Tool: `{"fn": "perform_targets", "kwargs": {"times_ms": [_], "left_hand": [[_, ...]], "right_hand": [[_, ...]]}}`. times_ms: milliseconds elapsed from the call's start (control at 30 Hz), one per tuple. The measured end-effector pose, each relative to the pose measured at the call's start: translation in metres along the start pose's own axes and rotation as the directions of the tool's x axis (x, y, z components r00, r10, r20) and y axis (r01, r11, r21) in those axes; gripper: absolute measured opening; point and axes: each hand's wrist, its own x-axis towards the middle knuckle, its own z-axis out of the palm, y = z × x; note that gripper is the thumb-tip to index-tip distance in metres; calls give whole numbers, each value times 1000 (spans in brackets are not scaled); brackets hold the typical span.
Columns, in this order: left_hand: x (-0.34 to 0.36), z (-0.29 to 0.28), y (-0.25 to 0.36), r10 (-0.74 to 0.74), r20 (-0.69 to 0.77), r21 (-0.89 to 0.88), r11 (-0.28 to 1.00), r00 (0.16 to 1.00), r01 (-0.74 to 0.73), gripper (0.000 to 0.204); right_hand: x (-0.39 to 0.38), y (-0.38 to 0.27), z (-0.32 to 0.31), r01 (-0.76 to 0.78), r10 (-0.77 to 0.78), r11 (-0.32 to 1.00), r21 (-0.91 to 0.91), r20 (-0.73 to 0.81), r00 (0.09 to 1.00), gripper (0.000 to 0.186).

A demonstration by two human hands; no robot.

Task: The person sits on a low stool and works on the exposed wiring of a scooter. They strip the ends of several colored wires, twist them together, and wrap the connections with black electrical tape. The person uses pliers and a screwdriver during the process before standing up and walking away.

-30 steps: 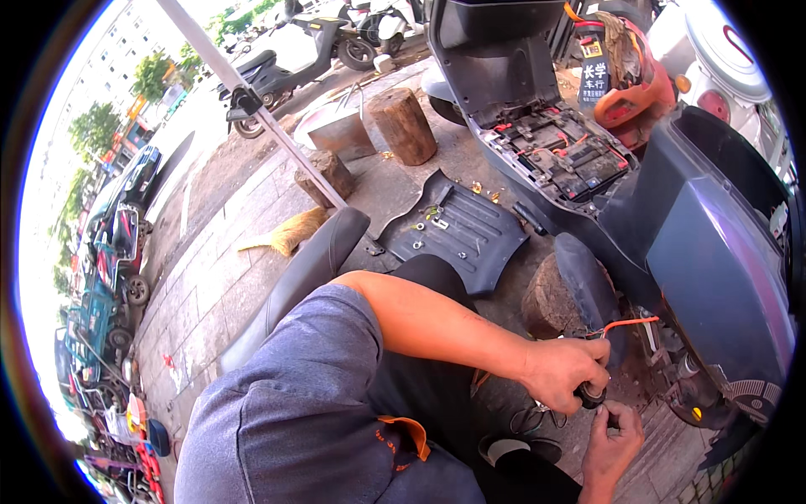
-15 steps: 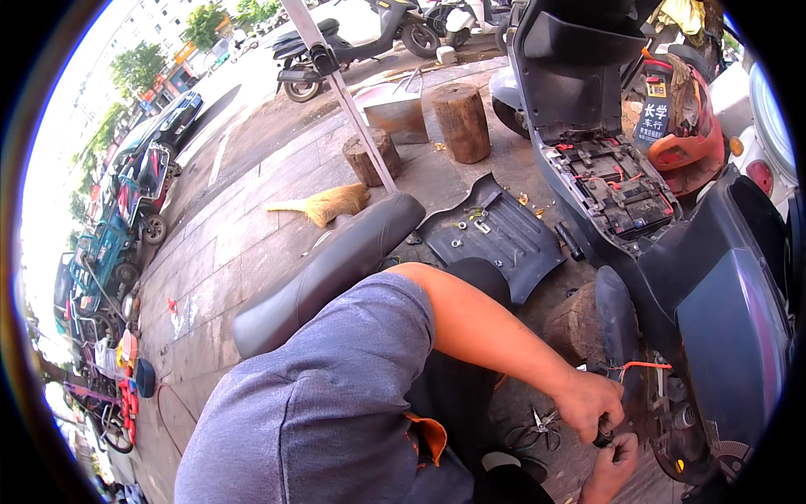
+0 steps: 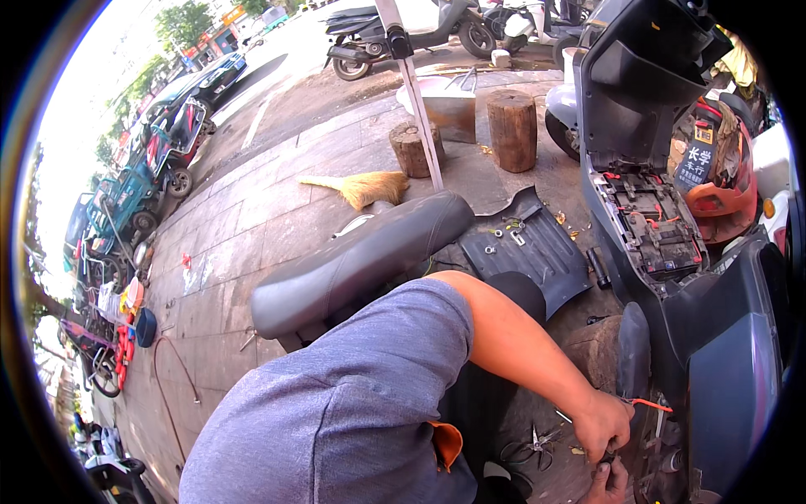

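Observation:
My left arm reaches across from a grey sleeve. My left hand point(image 3: 600, 424) is closed, low at the right beside the scooter, its fingertips pinching a small dark part point(image 3: 609, 457) whose kind I cannot make out. Just below, at the picture's lower edge, my right hand point(image 3: 608, 484) has thumb and fingers closed on the same part. An orange strip point(image 3: 651, 405), perhaps a cable, runs out past my left hand toward the scooter. Metal scissors or snips point(image 3: 537, 447) with spread handles lie on the paving to the left of my hands.
The opened scooter point(image 3: 646, 218) shows its battery bay at the right. A removed black seat point(image 3: 369, 260) and a dark plastic panel point(image 3: 529, 252) with small parts lie beyond my arm. Log stumps point(image 3: 512, 134), a straw broom point(image 3: 369, 189) and a metal pole point(image 3: 411, 84) stand farther off.
The whole view has shifted, so the surroundings appear farther right and the near ones lower. Both hands stay together on the small dark part, now closer to the lower edge.

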Motion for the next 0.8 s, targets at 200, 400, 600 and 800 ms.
{"fn": "perform_targets", "kwargs": {"times_ms": [200, 400, 600, 800], "left_hand": [[5, 4, -5, 99, 7, 100, 990, 995, -99, 23], [11, 9, -10, 103, 56, 200, 973, 993, -112, 35], [4, 16, -12, 66, 26, -54, 996, 997, -65, 31], [4, 11, 11, 141, -24, -134, 981, 990, -143, 34]], "right_hand": [[-8, -47, -4, -133, 134, 983, -123, 8, 991, 48], [-2, -1, -6, 142, -151, 969, -201, -32, 988, 32], [-2, -2, -1, 318, -334, 933, -169, -76, 939, 15], [-2, 3, -4, 176, -176, 984, -12, -148, 973, 21]]}}
